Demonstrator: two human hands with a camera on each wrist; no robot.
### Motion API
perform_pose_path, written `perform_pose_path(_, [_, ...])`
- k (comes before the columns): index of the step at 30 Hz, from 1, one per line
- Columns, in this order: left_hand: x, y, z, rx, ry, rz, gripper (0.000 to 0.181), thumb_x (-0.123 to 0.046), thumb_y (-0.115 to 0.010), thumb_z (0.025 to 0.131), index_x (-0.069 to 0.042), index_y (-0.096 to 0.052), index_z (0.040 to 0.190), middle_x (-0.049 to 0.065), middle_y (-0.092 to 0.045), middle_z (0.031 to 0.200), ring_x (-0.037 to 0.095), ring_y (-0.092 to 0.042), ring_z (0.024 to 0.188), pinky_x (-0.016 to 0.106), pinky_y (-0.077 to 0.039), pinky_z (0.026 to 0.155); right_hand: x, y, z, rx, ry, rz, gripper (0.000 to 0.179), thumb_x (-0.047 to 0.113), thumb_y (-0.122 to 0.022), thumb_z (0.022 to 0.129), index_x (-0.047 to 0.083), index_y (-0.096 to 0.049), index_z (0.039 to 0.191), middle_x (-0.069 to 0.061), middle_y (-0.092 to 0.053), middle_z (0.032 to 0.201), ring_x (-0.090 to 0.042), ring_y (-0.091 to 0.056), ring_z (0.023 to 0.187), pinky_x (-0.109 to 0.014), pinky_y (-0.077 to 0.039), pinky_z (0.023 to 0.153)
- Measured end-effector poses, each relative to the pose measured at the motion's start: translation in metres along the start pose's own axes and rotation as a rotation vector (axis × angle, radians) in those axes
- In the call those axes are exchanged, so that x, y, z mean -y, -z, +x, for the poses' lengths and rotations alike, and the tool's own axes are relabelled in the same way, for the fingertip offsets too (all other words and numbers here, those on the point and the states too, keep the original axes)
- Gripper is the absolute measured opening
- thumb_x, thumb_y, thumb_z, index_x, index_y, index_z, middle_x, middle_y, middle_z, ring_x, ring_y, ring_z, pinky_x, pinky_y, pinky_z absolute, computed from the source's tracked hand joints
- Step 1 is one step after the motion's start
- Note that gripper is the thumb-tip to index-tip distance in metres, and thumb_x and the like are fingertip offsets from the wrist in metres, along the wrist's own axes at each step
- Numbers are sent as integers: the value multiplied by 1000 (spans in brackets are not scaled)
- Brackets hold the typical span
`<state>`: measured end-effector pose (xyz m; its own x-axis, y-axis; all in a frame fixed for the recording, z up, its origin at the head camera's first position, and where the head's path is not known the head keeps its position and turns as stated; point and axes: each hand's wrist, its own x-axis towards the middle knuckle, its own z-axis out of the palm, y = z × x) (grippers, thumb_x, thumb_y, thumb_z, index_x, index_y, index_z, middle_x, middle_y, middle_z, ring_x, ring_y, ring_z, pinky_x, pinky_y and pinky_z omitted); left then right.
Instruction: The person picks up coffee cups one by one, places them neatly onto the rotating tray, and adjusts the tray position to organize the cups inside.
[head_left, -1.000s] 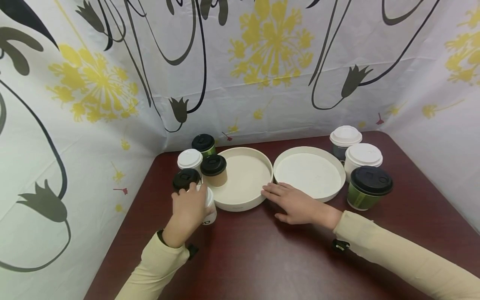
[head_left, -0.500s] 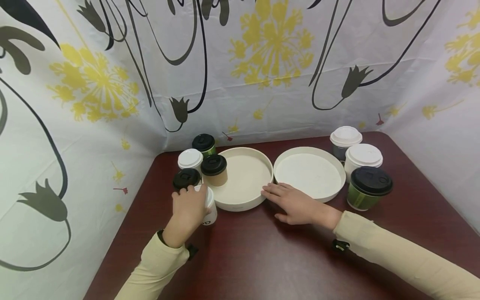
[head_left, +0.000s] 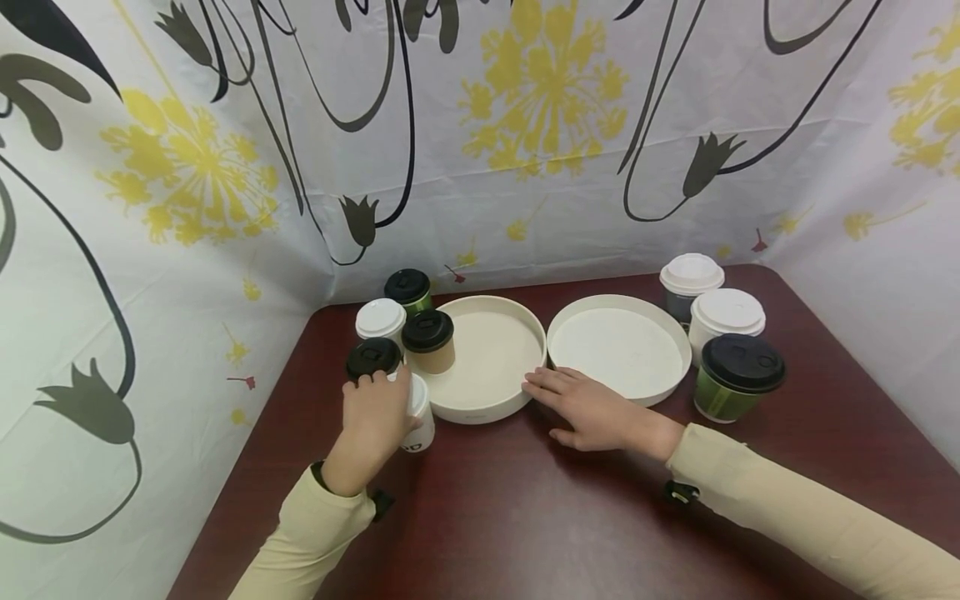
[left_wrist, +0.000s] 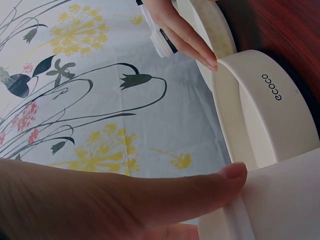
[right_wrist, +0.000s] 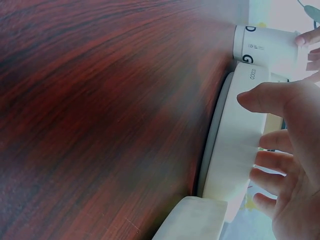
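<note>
My left hand (head_left: 373,417) grips a white paper cup (head_left: 418,425) with a white lid at the near left side of the left round tray (head_left: 480,414). In the left wrist view the thumb (left_wrist: 220,181) lies at the top of that cup (left_wrist: 290,195). My right hand (head_left: 592,408) rests its fairly straight fingers on the near right rim of the same cream tray, close to where it meets the right round tray (head_left: 618,350). From the right wrist view, the thumb (right_wrist: 265,97) overlaps the tray's side wall. A brown cup (head_left: 431,350) with a black lid stands inside the left tray.
Left of the trays stand a black-lidded cup (head_left: 373,357), a white-lidded cup (head_left: 380,319) and a green cup (head_left: 410,287). On the right are a grey white-lidded cup (head_left: 692,279), a white cup (head_left: 723,315) and a green black-lidded cup (head_left: 731,383). Printed cloth (head_left: 480,208) hangs behind the dark red table (head_left: 525,517).
</note>
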<state>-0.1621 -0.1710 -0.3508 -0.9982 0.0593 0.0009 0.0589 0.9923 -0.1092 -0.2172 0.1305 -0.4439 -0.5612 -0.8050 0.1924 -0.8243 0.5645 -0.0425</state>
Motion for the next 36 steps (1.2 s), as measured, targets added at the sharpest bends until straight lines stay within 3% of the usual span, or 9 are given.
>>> perform_pose_path(15, [0,7,-1,-21,-4,13,84,-45,-87,70,-3,-54,135,28,-65,116,44,-62,104,56,-49,88,0,-1,0,1,-1,8,76,29,-75,83,2,-44,147,-17,-47,151,-32,-44,142,-51,-36,116])
perform_pose_path(36, [0,44,-9,-132,-3,41,73,-50,-85,70,-2,-62,121,24,-67,107,41,-63,98,53,-50,80,1,-2,-1,-15,6,5,76,29,-76,82,2,-45,146,-17,-48,150,-32,-46,141,-51,-38,114])
